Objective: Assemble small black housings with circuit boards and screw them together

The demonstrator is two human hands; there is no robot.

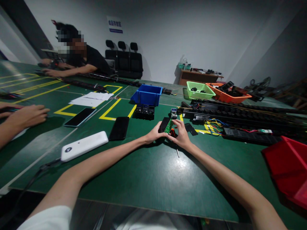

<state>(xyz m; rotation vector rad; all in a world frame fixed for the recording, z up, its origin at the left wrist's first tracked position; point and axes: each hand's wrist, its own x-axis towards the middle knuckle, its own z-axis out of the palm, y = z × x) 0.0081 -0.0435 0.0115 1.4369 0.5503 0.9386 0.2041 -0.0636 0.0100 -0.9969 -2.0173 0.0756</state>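
Observation:
My left hand [155,132] is closed round a small black plastic case [164,124]. A green circuit board [169,126] stands at the case's right side, and the fingers of my right hand [181,135] pinch its edge. A screwdriver with an orange and black handle [172,132] shows at my right palm, its thin shaft pointing down below the hand; how it is held is partly hidden. Just beyond my hands sits a small metal and blue part [173,111]. Flat black pieces [191,129] lie right of my right hand.
A blue bin [147,93] stands behind black modules [144,111]. Left are a black phone [119,128], another phone [80,117] and a white power bank [84,146]. Long black wired assemblies [230,111] and a red bin [287,169] are right. A co-worker [79,57] leans over the table; another person's hand [31,118] is left.

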